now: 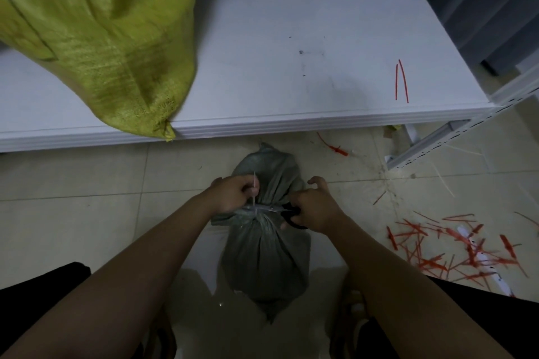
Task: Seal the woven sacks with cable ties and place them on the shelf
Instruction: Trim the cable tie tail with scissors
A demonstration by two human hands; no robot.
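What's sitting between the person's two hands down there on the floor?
In the head view, the tied neck of the grey woven sack, cinched by a white cable tie, lies between left hand and right hand.

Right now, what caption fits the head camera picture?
Left hand holds white cable tie on grey sack; right hand grips scissors.

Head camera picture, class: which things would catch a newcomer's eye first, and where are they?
The big yellow-green sack lying on the white shelf, upper left. Below centre, on the floor, both hands work at the tied neck of a grey sack: the left hand pinches the white cable tie, the right hand holds scissors. Red ties litter the floor, lower right.
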